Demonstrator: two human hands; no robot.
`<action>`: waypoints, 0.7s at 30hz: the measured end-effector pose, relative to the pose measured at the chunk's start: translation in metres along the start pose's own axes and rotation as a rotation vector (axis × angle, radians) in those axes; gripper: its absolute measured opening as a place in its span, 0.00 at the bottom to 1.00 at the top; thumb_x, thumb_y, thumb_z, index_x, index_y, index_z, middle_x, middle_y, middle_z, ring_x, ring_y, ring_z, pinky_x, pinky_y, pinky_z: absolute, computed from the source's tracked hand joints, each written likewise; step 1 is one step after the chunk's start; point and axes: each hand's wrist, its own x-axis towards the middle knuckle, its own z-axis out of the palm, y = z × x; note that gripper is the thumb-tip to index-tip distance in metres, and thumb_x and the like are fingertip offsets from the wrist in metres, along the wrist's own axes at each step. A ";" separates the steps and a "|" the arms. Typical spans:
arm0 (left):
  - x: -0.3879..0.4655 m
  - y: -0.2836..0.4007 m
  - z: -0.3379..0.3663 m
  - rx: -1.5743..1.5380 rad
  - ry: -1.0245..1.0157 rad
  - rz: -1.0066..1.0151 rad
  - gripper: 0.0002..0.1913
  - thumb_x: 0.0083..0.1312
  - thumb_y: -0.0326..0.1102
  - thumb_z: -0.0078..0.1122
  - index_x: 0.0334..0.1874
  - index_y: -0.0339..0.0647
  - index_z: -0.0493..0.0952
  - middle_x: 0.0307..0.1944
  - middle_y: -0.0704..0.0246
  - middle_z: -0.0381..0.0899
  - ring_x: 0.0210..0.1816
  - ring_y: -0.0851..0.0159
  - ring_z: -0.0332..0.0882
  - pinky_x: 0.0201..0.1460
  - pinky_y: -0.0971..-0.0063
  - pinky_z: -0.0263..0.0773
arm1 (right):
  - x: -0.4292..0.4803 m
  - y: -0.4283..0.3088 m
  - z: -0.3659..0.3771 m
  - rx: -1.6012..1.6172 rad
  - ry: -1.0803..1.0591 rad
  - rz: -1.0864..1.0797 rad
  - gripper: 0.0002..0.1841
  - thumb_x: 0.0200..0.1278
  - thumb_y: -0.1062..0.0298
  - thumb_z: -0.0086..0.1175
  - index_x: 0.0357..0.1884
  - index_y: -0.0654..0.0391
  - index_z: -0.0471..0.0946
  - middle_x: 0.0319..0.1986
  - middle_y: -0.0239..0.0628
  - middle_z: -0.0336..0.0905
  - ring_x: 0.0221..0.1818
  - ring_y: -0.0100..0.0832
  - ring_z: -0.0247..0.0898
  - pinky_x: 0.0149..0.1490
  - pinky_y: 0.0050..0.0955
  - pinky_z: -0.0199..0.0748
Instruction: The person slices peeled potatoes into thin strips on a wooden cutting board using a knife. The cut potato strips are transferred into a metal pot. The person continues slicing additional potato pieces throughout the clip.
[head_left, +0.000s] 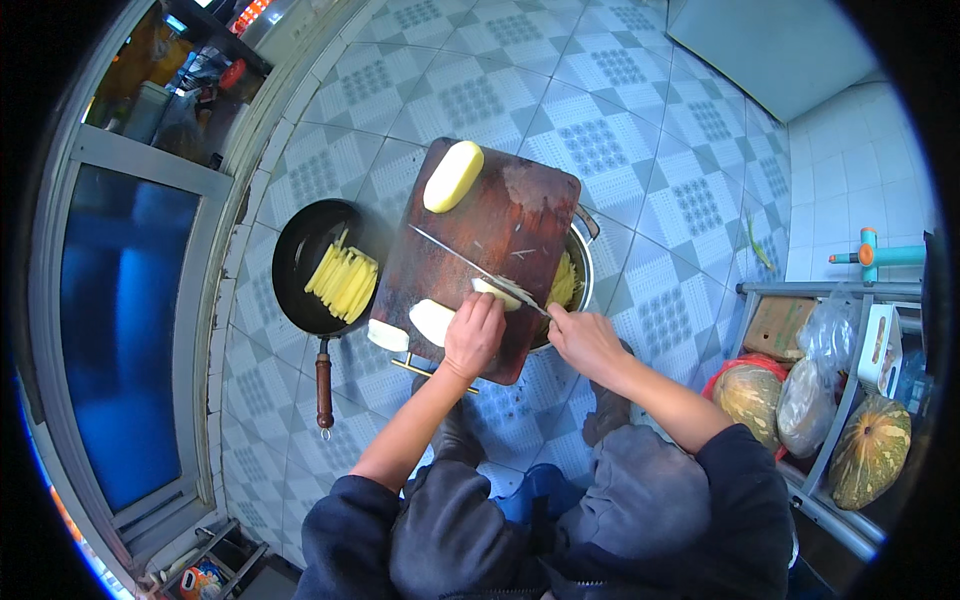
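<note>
My right hand (589, 341) grips the handle of a kitchen knife (465, 260), whose long blade slants across a dark wooden cutting board (487, 236). Under the fingertips of my left hand (474, 334), a cut potato piece (491, 291) is pinned against the board beside the blade. Pale slivers cling near the blade's heel. A whole peeled potato (453, 177) lies at the board's far end. Left of my left hand is a cut potato half (433, 322), partly covered by that hand. A flat potato slab (388, 335) rests at the board's left edge.
A black frying pan (292, 262) with yellow potato sticks (342, 279) stands on the tiled floor at left. Partly under the board, a metal pot (587, 259) holds thin yellow shreds (564, 285). At right, a metal rack (825, 285) carries pumpkins (870, 451) and bags.
</note>
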 end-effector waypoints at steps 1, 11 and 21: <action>-0.002 0.001 0.000 -0.009 -0.023 -0.007 0.17 0.53 0.26 0.64 0.46 0.34 0.79 0.47 0.59 0.79 0.49 0.54 0.79 0.52 0.65 0.78 | -0.005 -0.004 -0.004 -0.026 -0.008 -0.008 0.10 0.68 0.65 0.52 0.44 0.59 0.70 0.23 0.51 0.81 0.29 0.58 0.80 0.36 0.57 0.77; 0.000 0.002 -0.003 -0.032 -0.029 0.012 0.13 0.52 0.24 0.63 0.42 0.34 0.80 0.44 0.60 0.79 0.46 0.54 0.80 0.47 0.66 0.79 | -0.022 -0.018 -0.001 -0.198 -0.036 0.035 0.11 0.66 0.66 0.57 0.43 0.59 0.68 0.26 0.50 0.81 0.28 0.53 0.82 0.33 0.51 0.79; -0.005 0.006 -0.001 -0.003 -0.076 -0.022 0.14 0.55 0.26 0.63 0.45 0.33 0.80 0.47 0.59 0.79 0.50 0.55 0.80 0.52 0.67 0.79 | 0.012 -0.013 0.012 -0.142 0.015 -0.024 0.07 0.66 0.69 0.52 0.41 0.61 0.71 0.24 0.51 0.81 0.29 0.54 0.83 0.34 0.50 0.80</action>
